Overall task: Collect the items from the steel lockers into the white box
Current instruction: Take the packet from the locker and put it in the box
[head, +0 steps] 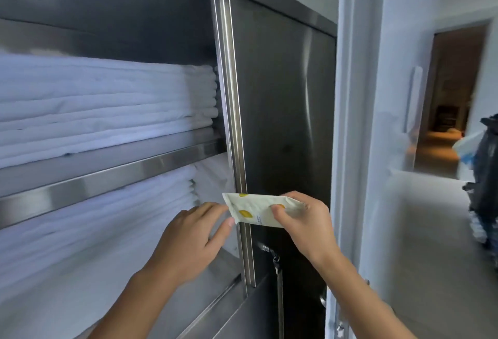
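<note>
So the right hand pinches the flat white yellow-spotted packet, left hand open just beside it; I'd firm up that pinch before carrying it off.

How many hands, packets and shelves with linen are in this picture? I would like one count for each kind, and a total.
Hands: 2, left hand and right hand
Packet with yellow spots: 1
Shelves holding white linen: 2, upper shelf and lower shelf
Total: 5

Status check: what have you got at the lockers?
Right hand pinches packet, in front of locker door. Left hand, fingers straight, at packet's left end. White box not in view. Nothing blocking hands.
</note>
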`<act>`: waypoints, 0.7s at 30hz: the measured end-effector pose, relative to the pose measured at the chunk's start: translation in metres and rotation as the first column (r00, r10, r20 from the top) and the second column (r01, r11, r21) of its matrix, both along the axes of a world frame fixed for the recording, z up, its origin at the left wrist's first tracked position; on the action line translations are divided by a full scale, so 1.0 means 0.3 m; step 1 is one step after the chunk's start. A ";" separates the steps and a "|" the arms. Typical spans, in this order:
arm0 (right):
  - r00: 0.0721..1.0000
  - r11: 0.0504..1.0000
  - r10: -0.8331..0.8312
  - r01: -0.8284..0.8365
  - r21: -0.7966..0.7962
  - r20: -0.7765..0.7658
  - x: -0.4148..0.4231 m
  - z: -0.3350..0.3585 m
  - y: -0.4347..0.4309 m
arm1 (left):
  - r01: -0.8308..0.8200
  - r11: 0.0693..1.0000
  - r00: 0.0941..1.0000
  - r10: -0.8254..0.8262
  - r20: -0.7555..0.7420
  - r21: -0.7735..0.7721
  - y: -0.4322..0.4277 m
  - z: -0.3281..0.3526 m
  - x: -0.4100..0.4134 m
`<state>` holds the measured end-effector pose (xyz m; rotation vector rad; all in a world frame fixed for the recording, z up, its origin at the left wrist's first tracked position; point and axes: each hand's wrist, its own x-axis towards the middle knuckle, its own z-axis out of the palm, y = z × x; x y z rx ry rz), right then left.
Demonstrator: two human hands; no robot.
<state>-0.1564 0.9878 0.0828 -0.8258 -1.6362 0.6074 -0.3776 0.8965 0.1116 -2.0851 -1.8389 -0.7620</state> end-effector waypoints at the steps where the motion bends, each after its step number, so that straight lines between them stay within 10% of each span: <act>1: 1.000 0.999 -0.026 0.026 -0.018 0.007 0.016 -0.011 -0.011 | 0.029 1.000 1.000 -0.029 0.009 -0.002 0.014 -0.017 0.004; 12: 0.925 0.882 -0.378 0.373 -0.288 0.041 0.096 -0.282 -0.238 | 0.306 0.945 0.939 -0.280 0.201 -0.115 0.101 -0.300 0.013; 21: 0.707 0.649 -0.697 0.692 -0.317 0.116 0.324 -0.446 -0.626 | 0.652 0.719 0.758 -0.618 0.209 -0.241 -0.018 -0.430 0.322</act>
